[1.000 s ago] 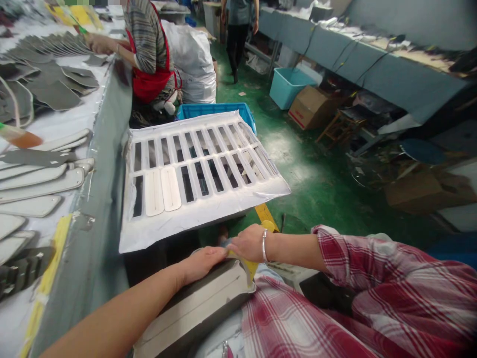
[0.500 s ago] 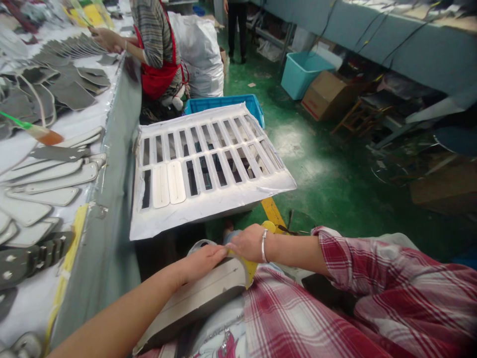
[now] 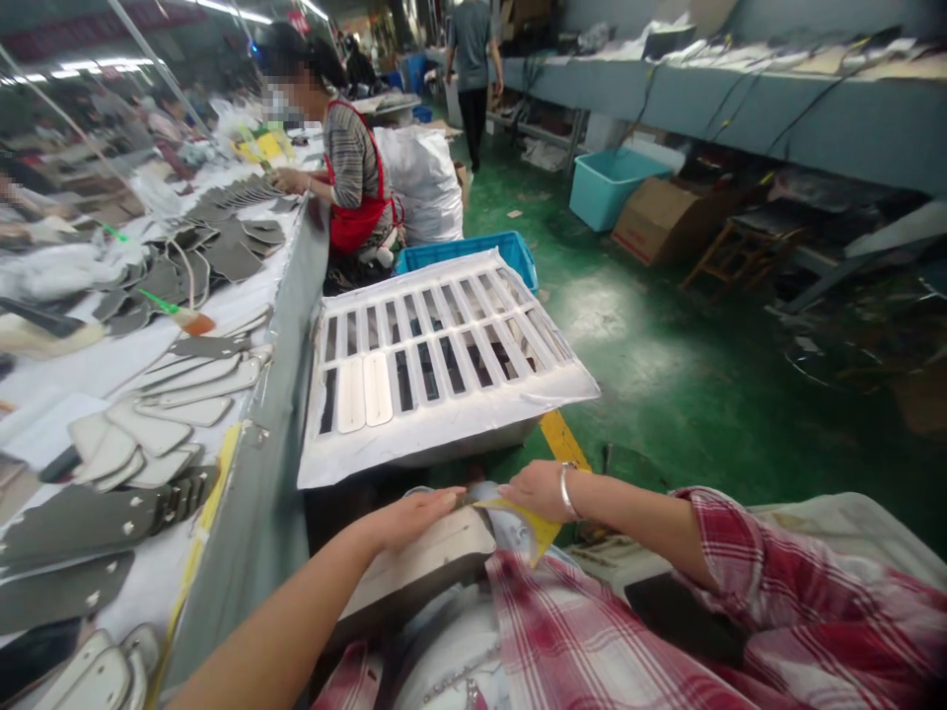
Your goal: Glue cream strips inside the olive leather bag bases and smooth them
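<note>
right hand (image 3: pixel 537 490) on yellow sheet (image 3: pixel 534 533)

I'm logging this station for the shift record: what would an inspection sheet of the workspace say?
Surface: grey-edged table on the left.
Job's things: stack of pale panels on the lap; yellow sheet at its far end.
Clutter: cut pieces, a brush, a slotted white sheet over a blue crate.
Grippers: left hand flat on the stack; right hand pinches the yellow sheet.
Cables: black cables hang over the far bench.
Surroundings: green floor, co-worker in a red apron.
</note>
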A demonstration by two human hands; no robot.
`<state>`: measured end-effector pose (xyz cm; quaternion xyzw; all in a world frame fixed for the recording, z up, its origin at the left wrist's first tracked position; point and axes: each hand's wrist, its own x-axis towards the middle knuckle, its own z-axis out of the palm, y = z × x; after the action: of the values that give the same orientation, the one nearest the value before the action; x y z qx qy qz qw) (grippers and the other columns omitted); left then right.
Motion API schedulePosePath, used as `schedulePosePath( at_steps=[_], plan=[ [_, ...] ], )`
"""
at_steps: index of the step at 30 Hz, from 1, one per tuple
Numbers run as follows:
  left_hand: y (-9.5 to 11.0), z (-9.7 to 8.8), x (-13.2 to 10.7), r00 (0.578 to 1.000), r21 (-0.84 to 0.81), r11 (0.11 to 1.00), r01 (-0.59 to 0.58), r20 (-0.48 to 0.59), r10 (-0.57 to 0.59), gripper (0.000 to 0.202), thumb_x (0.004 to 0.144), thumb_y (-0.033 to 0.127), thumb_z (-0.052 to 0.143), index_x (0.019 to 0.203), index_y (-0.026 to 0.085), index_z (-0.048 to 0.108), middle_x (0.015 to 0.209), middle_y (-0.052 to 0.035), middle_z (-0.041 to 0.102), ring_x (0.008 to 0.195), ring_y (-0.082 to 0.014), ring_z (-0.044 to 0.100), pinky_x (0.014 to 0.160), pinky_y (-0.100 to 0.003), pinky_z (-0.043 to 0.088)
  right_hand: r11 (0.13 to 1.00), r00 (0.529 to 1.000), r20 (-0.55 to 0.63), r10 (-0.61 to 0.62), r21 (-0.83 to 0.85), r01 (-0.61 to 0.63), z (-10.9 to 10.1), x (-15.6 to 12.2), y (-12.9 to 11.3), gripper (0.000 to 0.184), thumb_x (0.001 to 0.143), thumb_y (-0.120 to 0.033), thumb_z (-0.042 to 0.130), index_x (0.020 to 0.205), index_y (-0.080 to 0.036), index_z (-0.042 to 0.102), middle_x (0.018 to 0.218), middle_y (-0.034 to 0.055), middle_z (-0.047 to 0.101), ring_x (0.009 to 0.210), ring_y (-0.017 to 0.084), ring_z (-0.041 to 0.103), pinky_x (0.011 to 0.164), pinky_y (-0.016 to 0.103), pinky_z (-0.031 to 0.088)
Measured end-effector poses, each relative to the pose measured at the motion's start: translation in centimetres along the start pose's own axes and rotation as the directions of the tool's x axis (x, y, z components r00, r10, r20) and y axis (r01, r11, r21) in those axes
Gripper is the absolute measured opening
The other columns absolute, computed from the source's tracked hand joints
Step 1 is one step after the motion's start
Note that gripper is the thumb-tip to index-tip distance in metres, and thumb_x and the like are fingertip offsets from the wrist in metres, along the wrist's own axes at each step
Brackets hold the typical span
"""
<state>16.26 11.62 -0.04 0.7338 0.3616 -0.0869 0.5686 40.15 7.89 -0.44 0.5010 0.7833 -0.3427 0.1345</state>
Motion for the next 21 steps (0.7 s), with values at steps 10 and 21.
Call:
schedulePosePath(
  at_steps=[10, 21],
  plan=[
    [0.8, 0.7, 1.6, 0.998, 0.065, 0.996, 0.053, -0.026, -0.052, 0.052, 0.084, 0.054, 0.030, 0.094, 0.017, 0.065, 0.089, -0.0027, 0.067, 0.082, -0.0206, 0.059, 0.078, -0.032, 0.043, 0.829, 0.997, 0.059, 0.055, 0.553, -0.079, 6.3, -2.7, 3.2, 0.038, 0.088, -0.044, 0.031, 0.083, -0.014, 0.053, 0.078, 0.0057, 0.061, 0.066, 0.015, 0.059, 0.058, 0.025, 0.046],
    [1.8, 5.7, -0.8, 0.937, 0.581, 0.810, 0.084, -0.322, 0.134, 0.097, 0.055, 0.054, 0.068, 0.132, 0.011, 0.028, 0.136, -0.0168, 0.036, 0.122, -0.0312, 0.036, 0.101, -0.046, 0.028, 0.340, 0.898, 0.238, -0.371, 0.934, -0.107, 5.5, -3.7, 1.9, 0.042, 0.077, -0.049, 0.055, 0.094, -0.019, 0.031, 0.070, -0.0006, 0.058, 0.044, 0.009, 0.056, 0.041, 0.018, 0.044]
  ],
)
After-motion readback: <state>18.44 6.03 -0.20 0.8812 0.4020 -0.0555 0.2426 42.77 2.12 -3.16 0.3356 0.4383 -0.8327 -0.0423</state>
